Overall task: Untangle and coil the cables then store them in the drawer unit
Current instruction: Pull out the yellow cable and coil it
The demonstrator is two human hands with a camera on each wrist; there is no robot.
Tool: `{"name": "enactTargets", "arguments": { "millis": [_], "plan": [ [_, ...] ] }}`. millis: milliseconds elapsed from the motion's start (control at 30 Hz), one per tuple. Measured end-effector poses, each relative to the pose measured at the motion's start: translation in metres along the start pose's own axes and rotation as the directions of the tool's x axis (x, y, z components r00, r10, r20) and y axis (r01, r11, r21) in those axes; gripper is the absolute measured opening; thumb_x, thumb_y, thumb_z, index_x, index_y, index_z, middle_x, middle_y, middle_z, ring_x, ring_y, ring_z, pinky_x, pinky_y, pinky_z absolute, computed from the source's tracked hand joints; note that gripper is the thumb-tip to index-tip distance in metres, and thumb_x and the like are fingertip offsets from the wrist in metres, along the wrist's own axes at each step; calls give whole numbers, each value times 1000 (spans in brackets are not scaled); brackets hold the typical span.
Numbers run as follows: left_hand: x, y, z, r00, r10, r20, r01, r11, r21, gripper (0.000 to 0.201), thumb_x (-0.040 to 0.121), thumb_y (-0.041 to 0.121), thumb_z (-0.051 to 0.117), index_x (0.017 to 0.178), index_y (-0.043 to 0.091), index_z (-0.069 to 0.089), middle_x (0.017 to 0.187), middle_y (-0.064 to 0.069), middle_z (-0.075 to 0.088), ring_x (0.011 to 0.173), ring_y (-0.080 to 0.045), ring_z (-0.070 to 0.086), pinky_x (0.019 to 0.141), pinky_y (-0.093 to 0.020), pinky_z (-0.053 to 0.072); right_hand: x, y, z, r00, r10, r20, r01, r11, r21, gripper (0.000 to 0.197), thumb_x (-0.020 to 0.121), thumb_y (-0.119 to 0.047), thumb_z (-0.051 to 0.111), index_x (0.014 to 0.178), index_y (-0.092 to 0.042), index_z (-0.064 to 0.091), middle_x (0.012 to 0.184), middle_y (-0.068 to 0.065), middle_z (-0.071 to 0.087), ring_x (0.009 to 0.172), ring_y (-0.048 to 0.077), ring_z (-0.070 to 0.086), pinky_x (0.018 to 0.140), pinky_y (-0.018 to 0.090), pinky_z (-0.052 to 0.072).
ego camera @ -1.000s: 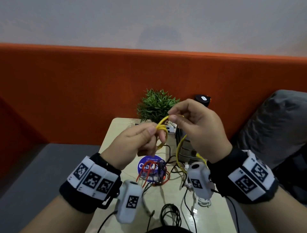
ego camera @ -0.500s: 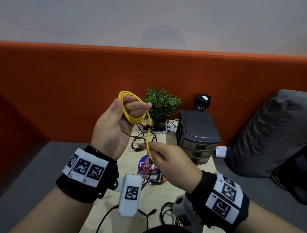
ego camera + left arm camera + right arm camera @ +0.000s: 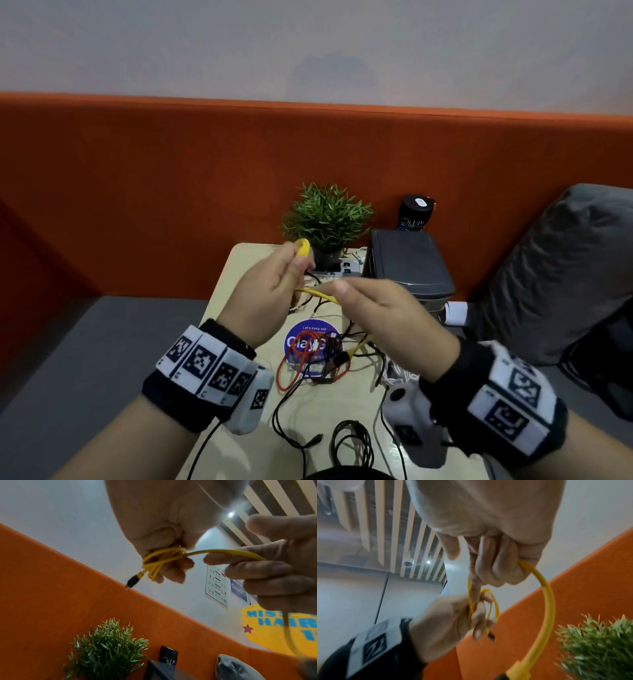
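Observation:
My left hand (image 3: 274,287) grips a small coil of yellow cable (image 3: 303,247) above the table; the coil (image 3: 159,559) is wound round its fingers with a black plug end sticking out. My right hand (image 3: 376,308) holds the free run of the same yellow cable (image 3: 317,293) just right of the left hand, fingers curled round it (image 3: 546,596); its other yellow plug end (image 3: 356,349) hangs below. A tangle of red and black cables (image 3: 308,359) lies on the table. The dark grey drawer unit (image 3: 407,270) stands at the back right, drawers closed.
A potted green plant (image 3: 327,219) and a white power strip (image 3: 342,269) sit at the back of the small beige table (image 3: 233,274). A black cup (image 3: 416,212) stands behind the drawer unit. Black cables (image 3: 349,442) lie near the front edge. A grey cushion (image 3: 565,267) is to the right.
My left hand with the coil has dropped from high up to just above the table. My right hand has moved up and right, laying the cable's free run sideways.

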State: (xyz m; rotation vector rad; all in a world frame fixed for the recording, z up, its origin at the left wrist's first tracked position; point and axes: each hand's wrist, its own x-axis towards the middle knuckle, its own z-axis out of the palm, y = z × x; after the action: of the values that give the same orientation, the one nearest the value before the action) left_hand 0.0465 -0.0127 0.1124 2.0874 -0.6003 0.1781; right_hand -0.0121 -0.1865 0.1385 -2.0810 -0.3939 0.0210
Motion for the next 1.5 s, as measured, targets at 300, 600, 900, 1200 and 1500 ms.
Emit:
{"name": "enactTargets", "arguments": {
  "millis": [300, 600, 900, 1200, 1500],
  "plan": [
    [-1, 3, -2, 944, -33, 327, 67, 993, -93, 36, 87, 53, 38, 82, 25, 59, 59, 6, 48, 55, -6, 44, 55, -25, 37, 14, 22, -37, 842, -500, -203, 280, 726, -628, 19, 87, -25, 60, 95, -16, 75, 84, 1, 59, 78, 22, 55, 69, 34, 44],
    [-8, 11, 9, 887, 78, 455, 295, 662, -689, 47, 79, 54, 63, 81, 7, 57, 46, 6, 39, 53, -24, 44, 50, -13, 41, 16, 25, -4, 888, -238, -394, 122, 947, -296, 22, 90, -15, 58, 104, -22, 74, 86, -6, 71, 85, 9, 63, 75, 26, 49],
    [-7, 14, 10, 931, -51, 363, 342, 472, -812, 30, 91, 27, 37, 79, 2, 49, 47, 2, 28, 39, -13, 35, 62, -25, 50, 8, 25, 5, 993, 41, -115, -12, 969, 246, 22, 83, -15, 68, 101, -28, 72, 100, 6, 69, 95, 22, 67, 90, 43, 53],
    [-4, 17, 12, 971, -166, 169, 230, 832, -504, 25, 81, 39, 60, 84, 18, 73, 92, -8, 62, 84, -19, 63, 80, -28, 53, 7, 26, 10, 937, 185, -296, -64, 924, 376, 11, 86, -12, 67, 89, -19, 75, 82, 6, 74, 82, 22, 69, 74, 29, 57],
    [-4, 11, 11, 993, -116, -15, 117, 987, 110, 18, 91, 31, 57, 97, 23, 72, 79, 10, 50, 76, 1, 49, 61, -6, 31, 4, 30, 8, 945, 280, -169, -128, 792, 597, 24, 84, 6, 62, 98, -13, 69, 79, 6, 71, 73, 14, 65, 75, 31, 53]
  ]
}}
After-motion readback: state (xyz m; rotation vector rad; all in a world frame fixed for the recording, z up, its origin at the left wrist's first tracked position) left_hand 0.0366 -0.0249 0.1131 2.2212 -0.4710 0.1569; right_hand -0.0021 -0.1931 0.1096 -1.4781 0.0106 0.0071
